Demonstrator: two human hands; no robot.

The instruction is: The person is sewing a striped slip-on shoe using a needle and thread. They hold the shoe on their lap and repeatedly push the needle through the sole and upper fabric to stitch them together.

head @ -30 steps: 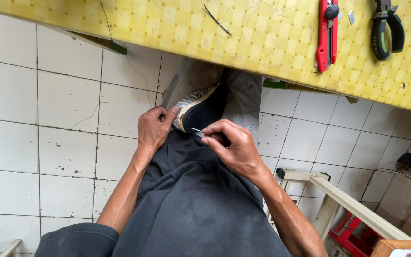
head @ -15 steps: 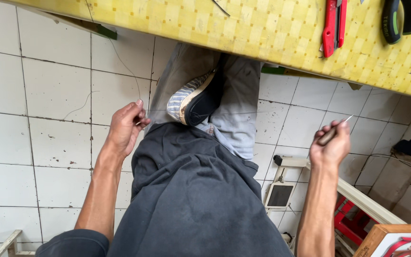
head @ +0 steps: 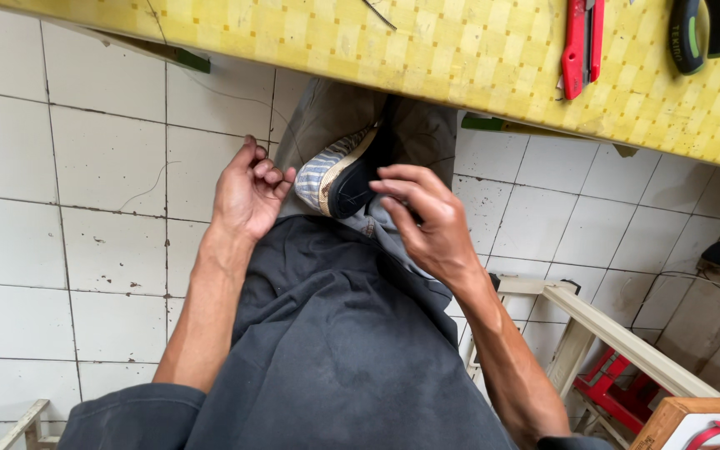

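Shoe [head: 339,171] in the lap, that is where the work sits: a striped grey-and-white slip-on with a dark inside, resting on grey trousers [head: 335,350] just under the edge of the yellow tabletop [head: 427,50].

Head view, the only one. The left hand [head: 247,196] is beside the shoe's heel, fingers curled into a tight pinch; a very fine thread [head: 210,83] seems to run up from it across the white floor tiles [head: 60,167], so I judge the grip is closed on that thread, though the strand is too thin to follow all the way. The right hand [head: 427,221] comes in over the shoe's opening, fingertips narrowed together and touching or just above the rim. Whether it holds a needle I cannot tell; nothing shows between the fingers.

Progress, as a judgement: this looks like hand stitching partway through. The shoe is whole and in position, thread is out, but no finished seam can be seen, so how much is left cannot be read.

Hidden: the shoe's toe is tucked behind cloth and under the tabletop. Up top, a red utility knife [head: 581,46] and black-handled pliers [head: 697,33] are cut off by the frame. A wooden stool [head: 627,333] sits lower right.
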